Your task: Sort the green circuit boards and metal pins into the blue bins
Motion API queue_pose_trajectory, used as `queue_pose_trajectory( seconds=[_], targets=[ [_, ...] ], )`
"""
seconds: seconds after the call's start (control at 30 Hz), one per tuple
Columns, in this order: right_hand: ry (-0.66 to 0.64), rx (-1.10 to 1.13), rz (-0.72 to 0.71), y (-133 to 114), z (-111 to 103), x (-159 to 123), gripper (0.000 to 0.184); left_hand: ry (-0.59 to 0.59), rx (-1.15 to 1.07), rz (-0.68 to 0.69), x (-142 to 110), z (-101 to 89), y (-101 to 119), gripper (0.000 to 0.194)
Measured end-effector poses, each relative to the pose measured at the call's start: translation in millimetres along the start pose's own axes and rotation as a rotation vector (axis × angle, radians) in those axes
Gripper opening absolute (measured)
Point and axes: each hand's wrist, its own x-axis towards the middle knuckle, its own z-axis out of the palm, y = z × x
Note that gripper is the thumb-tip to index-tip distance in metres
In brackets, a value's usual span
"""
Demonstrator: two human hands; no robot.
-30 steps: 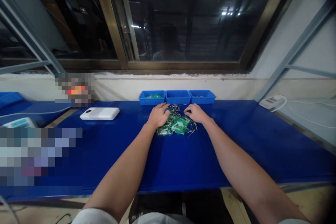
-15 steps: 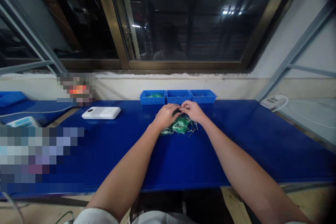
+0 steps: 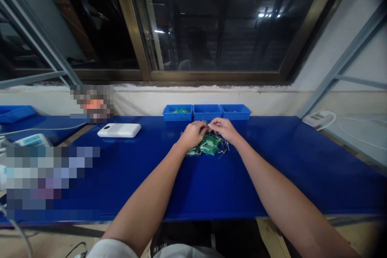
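Note:
Both hands meet over a pile of small green plastic packets (image 3: 209, 145) and loose silvery metal pieces that look like screws (image 3: 224, 149). My left hand (image 3: 195, 133) is closed at the pile's left side, thumb and fingers pinched together. Close against it, my right hand (image 3: 223, 128) has its thumb and forefinger pinched too, with the fingertips almost touching those of the left. Whatever small thing lies between the fingertips is too small to make out. Part of the pile is hidden under the hands.
Three joined blue bins (image 3: 207, 112) stand behind the pile; the left one holds green packets. A white power bank-like device (image 3: 119, 130) lies to the left on the blue table (image 3: 211, 193). At the right edge sits a white device with a cable (image 3: 319, 118).
The camera view has shifted slightly. My left hand's fingers have drawn closer together in a pinch, and a dark gap between them is narrower. My right hand stays pinched close beside it.

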Motion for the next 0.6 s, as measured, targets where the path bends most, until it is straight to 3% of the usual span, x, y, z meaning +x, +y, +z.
queue_pose_trajectory(
  seconds=[0.27,0.47,0.6],
  targets=[
    [0.148,0.007,0.045,16,-24,1,0.031,0.066,-0.074,-0.216,-4,-9.9,-13,0.01],
    [0.218,-0.099,0.065,34,-36,0,0.031,0.166,-0.392,-0.51,1,-19.0,-26,0.02],
    [0.242,-0.182,0.081,43,-39,2,0.032,0.214,-0.524,-0.582,15,-28.9,-28,0.022]
  ],
)
